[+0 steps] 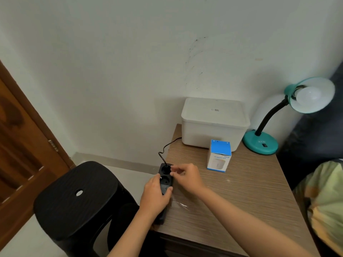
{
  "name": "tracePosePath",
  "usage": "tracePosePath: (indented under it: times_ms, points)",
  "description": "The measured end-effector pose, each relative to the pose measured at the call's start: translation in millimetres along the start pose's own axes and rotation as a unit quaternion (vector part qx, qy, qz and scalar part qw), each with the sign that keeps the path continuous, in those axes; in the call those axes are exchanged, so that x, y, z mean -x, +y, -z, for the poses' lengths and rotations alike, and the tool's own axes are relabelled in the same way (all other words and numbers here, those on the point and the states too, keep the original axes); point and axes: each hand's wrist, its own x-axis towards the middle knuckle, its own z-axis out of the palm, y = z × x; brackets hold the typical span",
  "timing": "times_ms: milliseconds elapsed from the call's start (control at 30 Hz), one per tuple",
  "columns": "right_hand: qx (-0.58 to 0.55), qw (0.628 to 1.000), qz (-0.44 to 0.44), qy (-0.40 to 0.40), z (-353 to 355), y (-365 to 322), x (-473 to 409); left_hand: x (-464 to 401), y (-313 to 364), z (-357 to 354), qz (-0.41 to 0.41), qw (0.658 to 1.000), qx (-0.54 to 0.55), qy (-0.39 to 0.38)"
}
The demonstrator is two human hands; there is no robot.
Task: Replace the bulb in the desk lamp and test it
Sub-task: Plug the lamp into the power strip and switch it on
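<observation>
A teal desk lamp with a black bendy neck stands at the table's far right corner. A white bulb sits in its shade, unlit. A black power strip lies along the table's left edge, with a black plug and cord in its far socket. My left hand grips the strip around its middle. My right hand rests at the strip's far end, fingertips pinched beside the plug; whether they hold it is unclear.
A white lidded box stands against the wall on the wood-grain table. A small blue-and-white carton is in front of it. A black plastic stool stands left of the table. A brown door is at far left.
</observation>
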Motion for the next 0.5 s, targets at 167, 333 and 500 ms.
tracePosePath:
  times_ms: [167, 333, 500]
  points:
    - [-0.009, 0.999, -0.014, 0.03, 26.3, 38.2, 54.2, 12.3, 22.6, -13.7, -0.034, 0.992, -0.11, 0.042]
    - [0.018, 0.989, -0.059, 0.134, 79.6, 93.4, 91.3, 34.2, 66.0, -67.8, -0.13, 0.991, -0.044, -0.001]
    - [0.066, 0.966, -0.09, 0.234, 145.1, 126.5, 89.0, 19.6, 112.3, -123.0, -0.198, 0.976, -0.017, -0.093]
